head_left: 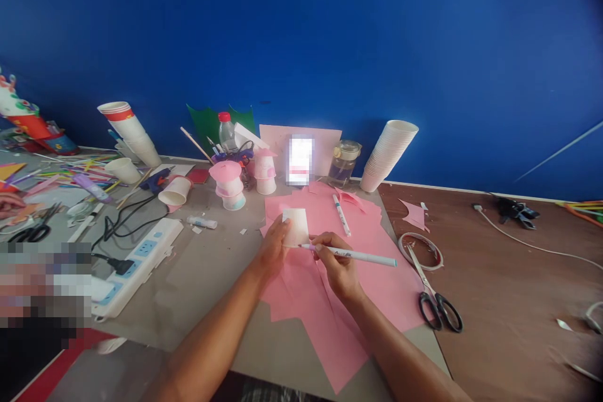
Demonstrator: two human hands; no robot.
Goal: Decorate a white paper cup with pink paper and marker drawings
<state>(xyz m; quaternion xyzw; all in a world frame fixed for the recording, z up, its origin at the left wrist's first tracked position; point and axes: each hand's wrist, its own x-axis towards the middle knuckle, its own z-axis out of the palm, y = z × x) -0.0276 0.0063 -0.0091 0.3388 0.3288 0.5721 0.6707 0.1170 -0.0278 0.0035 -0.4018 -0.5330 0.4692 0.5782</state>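
My left hand (276,240) is closed around a small white paper cup (296,226) above the pink paper. In my right hand (336,264) is an acrylic marker (370,256), white with a light blue end. Its tip points left and meets the cup's lower right edge; whether it touches I cannot tell. Under both hands lie sheets of pink paper (348,339), cut and overlapping. Another marker (342,215) rests on this paper to the right of the cup. Beyond my left hand stand two cup figures with pink tops, a nearer one (228,185) and a farther one (265,173).
Scissors (436,308) and a tape roll (421,251) lie right. Behind stand a lit phone (300,160), a glass jar (344,162) and a tall cup stack (389,156). A power strip (141,264) with cables lies left, near another person's hand (12,206).
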